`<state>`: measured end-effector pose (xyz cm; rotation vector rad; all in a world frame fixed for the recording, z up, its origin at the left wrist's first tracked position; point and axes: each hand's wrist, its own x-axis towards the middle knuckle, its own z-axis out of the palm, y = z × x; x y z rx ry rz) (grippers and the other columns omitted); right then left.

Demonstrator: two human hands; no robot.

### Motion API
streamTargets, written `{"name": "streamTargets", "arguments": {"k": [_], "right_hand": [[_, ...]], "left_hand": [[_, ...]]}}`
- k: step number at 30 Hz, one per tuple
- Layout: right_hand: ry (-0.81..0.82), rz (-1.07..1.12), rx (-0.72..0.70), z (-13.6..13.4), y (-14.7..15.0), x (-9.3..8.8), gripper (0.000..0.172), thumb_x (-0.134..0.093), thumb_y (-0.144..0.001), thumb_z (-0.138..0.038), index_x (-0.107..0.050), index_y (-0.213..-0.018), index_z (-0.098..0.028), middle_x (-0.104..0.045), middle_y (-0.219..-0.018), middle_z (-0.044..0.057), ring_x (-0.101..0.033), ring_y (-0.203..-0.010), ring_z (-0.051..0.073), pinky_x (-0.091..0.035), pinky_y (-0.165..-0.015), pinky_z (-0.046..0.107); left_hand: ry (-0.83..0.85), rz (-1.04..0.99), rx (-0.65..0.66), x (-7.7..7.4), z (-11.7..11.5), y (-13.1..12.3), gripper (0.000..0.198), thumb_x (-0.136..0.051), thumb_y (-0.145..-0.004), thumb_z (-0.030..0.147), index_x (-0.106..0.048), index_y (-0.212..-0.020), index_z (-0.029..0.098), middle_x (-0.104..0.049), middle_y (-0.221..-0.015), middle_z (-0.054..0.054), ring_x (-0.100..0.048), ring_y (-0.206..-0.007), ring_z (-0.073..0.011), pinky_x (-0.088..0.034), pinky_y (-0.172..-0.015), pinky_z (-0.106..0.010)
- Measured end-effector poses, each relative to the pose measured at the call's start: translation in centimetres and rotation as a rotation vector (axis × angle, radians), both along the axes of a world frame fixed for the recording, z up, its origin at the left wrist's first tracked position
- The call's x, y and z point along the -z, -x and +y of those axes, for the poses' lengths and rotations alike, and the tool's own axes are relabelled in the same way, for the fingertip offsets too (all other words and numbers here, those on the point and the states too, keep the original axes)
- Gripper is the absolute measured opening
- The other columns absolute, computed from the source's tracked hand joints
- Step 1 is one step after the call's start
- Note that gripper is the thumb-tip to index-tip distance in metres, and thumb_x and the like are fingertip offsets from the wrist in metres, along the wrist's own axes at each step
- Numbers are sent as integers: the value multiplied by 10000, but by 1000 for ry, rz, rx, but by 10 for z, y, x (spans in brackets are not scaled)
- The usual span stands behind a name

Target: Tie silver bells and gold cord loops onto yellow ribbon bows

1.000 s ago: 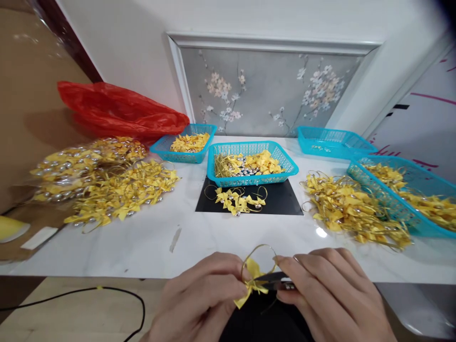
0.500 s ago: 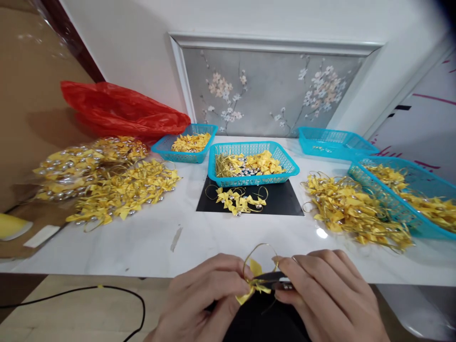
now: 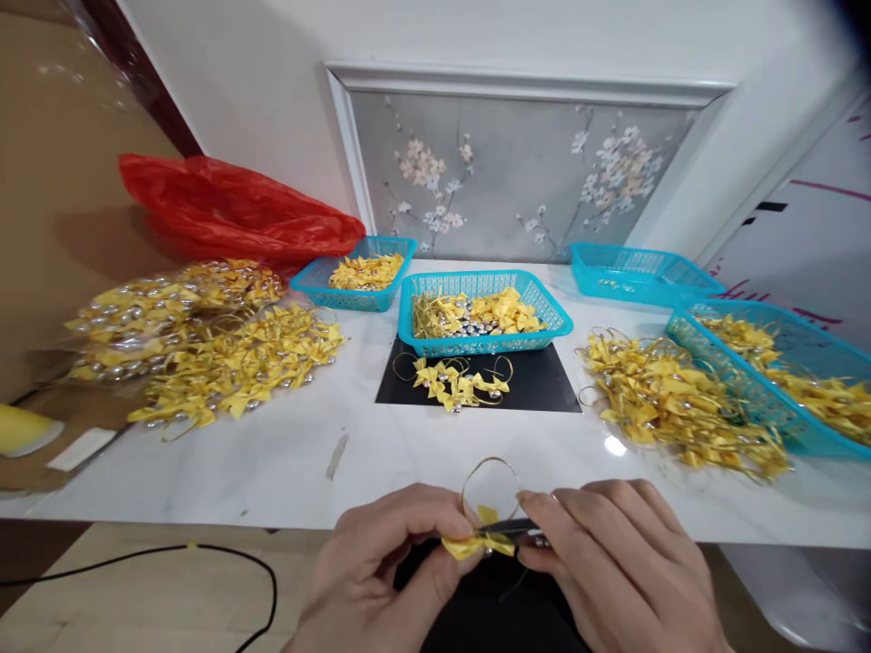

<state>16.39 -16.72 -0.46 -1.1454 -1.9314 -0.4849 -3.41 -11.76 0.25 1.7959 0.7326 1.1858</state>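
Note:
My left hand [image 3: 398, 571] pinches a yellow ribbon bow [image 3: 466, 547] between thumb and forefinger, at the table's front edge. A thin gold cord [image 3: 491, 460] rises from the bow in a round loop, and a small silvery bead [image 3: 488, 552] shows under its middle. Closed around a small black plier-like tool [image 3: 507, 528], my right hand [image 3: 616, 562] has the pointed tip against the middle of the bow. Fingers hide most of the tool's handle. A loose wire-thin end hangs below my right fingertips.
On a black mat [image 3: 544, 385] lie several finished-looking bows [image 3: 459, 383], before a blue basket [image 3: 486, 345] of bows and beads. Piles of bows lie at left [image 3: 251, 363] and right [image 3: 673, 399]. More blue baskets [image 3: 646, 272] and a red plastic bag [image 3: 238, 209] stand behind.
The bow has turned flatter and more level in my left fingers, with its bead now showing. Its cord loop has shifted slightly left. The tool stays at the bow's middle.

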Motion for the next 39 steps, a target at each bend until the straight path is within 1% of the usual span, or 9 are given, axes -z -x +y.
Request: {"name": "streamTargets", "arguments": {"k": [7,11,16,18,21,25,30,34,39], "right_hand": [[-3,-8,4,1,0,0,94,-585,-938,-93,-672,-975,-88,-686,-725,57,-485,-654,168,-334,-591,315],[12,18,-15,1,-3,0,98,-580,-919,-80,-650,-984,-98,-679,-737,62,-510,-648,172,-389,-592,313],[337,346,-116,-4,-8,-5,172,-523,-937,-151,-603,-1089,-163,-587,-760,21,-549,-614,133,-476,-532,227],[454,480,-168,-5,-6,-10,139,-593,-900,-177,-606,-1034,-213,-542,-728,-20,-549,-575,112,-473,-492,193],[532,578,-234,-2,-1,-15,120,-660,-850,-161,-614,-932,-234,-515,-693,-51,-525,-507,84,-447,-443,168],[513,524,-247,1,6,-13,175,-631,-840,-75,-662,-935,-219,-527,-697,-35,-526,-484,73,-428,-410,161],[371,431,-233,-1,9,2,286,-584,-836,6,-673,-997,-212,-571,-691,-9,-605,-549,116,-474,-463,199],[317,411,-234,-3,9,6,284,-541,-834,23,-653,-969,-201,-544,-666,-10,-568,-530,120,-433,-433,210],[445,532,-270,-2,9,-3,184,-565,-853,-40,-632,-845,-212,-479,-658,-29,-485,-496,97,-374,-418,201]], "left_hand": [[-11,-16,-39,-3,0,-5,317,-697,-734,-20,-722,-884,258,-773,-827,29,-745,-711,-126,-605,-669,-131],[-20,-17,-29,-3,1,-4,324,-683,-743,-23,-712,-896,261,-767,-819,32,-741,-701,-121,-607,-661,-135],[-172,34,-26,0,4,0,363,-631,-761,-58,-693,-945,249,-762,-892,6,-744,-822,-138,-615,-750,-174],[-274,89,8,0,6,1,357,-612,-770,-71,-686,-962,222,-755,-915,-17,-736,-859,-134,-601,-792,-166],[-386,146,66,-2,8,2,360,-588,-774,-95,-667,-988,183,-735,-941,-54,-723,-884,-126,-580,-815,-148],[-411,173,98,-3,7,4,362,-560,-781,-113,-638,-994,169,-710,-975,-76,-710,-905,-122,-570,-815,-145],[-416,208,99,-8,6,5,354,-534,-777,-114,-644,-966,165,-715,-937,-84,-719,-876,-144,-585,-791,-163],[-407,198,87,-9,5,3,335,-548,-780,-109,-647,-948,162,-717,-922,-84,-721,-852,-142,-584,-777,-152],[-429,184,153,-6,4,3,304,-574,-818,-60,-635,-996,178,-718,-906,-90,-713,-825,-164,-610,-727,-209]]}}
